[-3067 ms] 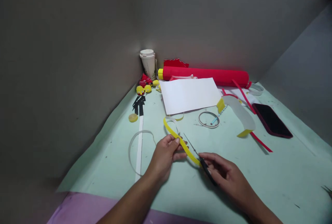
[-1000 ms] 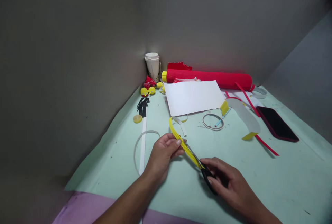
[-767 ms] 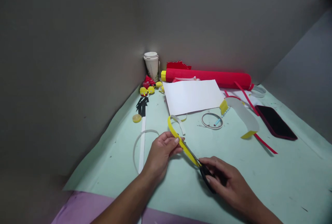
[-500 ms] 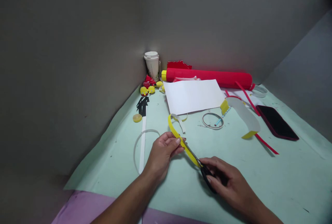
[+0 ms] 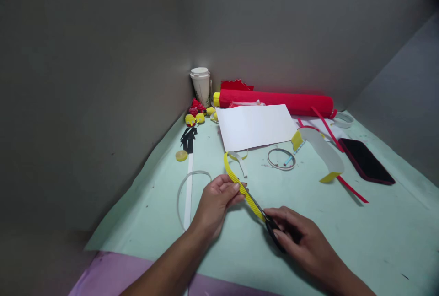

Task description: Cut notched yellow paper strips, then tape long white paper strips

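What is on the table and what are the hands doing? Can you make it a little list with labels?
left hand: pinches the yellow corrugated strip
right hand: grips the black-handled scissors, blades along the strip
table cover: pale green
behind the hands: white sheet, red roll, paper cup in the corner
to the right: dark phone, red strips
to the left: white strip, small red and yellow coils

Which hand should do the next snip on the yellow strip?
Probably the right hand: it already grips the black scissors, whose blades lie along the yellow strip. The left hand pinches that strip, so it is better placed to steady it.
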Tool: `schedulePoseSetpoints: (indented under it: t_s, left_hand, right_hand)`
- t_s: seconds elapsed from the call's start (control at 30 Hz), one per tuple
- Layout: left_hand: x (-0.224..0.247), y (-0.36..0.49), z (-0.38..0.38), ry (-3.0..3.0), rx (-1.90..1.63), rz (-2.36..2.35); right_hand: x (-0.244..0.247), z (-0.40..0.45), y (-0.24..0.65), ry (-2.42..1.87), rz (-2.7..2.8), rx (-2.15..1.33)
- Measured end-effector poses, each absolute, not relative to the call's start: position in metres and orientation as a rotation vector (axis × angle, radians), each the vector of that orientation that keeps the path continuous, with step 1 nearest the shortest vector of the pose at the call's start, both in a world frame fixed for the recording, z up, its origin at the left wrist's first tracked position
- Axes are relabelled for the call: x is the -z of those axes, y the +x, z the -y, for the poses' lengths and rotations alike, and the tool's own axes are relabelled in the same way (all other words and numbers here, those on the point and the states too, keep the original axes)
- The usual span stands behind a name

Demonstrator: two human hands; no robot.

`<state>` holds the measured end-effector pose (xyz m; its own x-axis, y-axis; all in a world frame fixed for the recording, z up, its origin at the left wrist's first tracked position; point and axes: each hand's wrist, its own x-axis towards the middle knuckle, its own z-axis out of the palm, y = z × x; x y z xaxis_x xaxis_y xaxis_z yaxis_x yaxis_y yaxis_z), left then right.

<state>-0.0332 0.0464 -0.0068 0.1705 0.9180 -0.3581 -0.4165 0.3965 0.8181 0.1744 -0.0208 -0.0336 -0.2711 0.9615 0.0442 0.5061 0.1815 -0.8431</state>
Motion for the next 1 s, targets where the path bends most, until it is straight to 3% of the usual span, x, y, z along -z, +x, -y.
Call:
schedulePoseSetpoints:
  t_s: [1.0]
  left_hand:
    - [0.0068, -0.0309, -0.0428, 0.607, -1.025, -0.95]
  right_hand:
    - [0.0355, 0.0218, 0.1744, -1.38, 1.863, -0.934]
